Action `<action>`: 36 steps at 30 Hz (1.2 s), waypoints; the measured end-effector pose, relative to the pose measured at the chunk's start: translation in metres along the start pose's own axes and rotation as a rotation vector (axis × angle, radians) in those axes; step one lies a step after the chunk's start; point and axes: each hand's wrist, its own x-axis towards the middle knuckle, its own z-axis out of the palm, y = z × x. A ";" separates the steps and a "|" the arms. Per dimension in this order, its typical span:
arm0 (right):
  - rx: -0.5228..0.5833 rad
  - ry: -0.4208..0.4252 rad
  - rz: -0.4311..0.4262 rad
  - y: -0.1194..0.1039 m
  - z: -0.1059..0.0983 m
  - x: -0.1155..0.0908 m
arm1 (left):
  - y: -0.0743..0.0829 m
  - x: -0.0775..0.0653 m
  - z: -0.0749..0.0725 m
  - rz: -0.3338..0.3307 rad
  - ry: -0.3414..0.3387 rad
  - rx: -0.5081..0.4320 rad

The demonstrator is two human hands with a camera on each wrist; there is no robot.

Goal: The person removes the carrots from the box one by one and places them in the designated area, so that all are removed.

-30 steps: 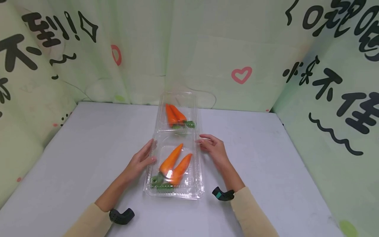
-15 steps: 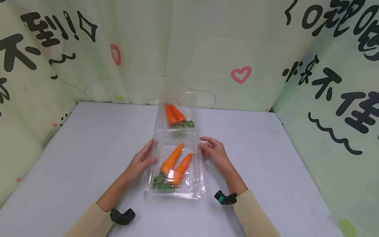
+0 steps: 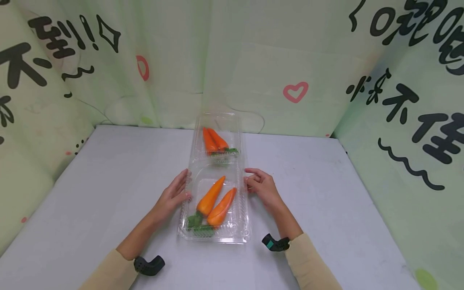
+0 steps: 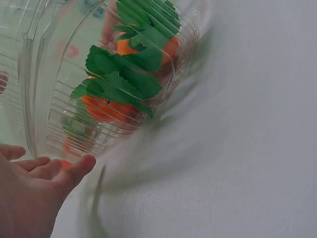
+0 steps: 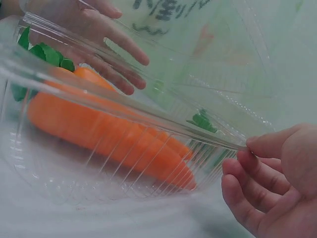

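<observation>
- A screened-off table booth is what this is looking like (a recording set-up, going by the black wrist-worn device (image 3: pixel 149 266) at seven o'clock and its twin (image 3: pixel 278 244) at five).
- A white tabletop (image 3: pixel 308 193) is filling the middle.
- A pale green sheet (image 3: pixel 246 60) is hanging at twelve o'clock, showing a red heart (image 3: pixel 296 100).
- More green cloth (image 3: pixel 366 149) is closing in at ten and two o'clock, carrying black Korean lettering (image 3: pixel 433 118).

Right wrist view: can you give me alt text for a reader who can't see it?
The right hand pinches the rim of a clear plastic container between thumb and finger. Orange carrots with green leaves lie inside. The left hand shows through the plastic on the far side, fingers outstretched.
</observation>
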 end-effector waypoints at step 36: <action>0.080 -0.041 0.015 -0.003 0.000 -0.004 | 0.008 0.000 -0.004 -0.029 0.001 0.034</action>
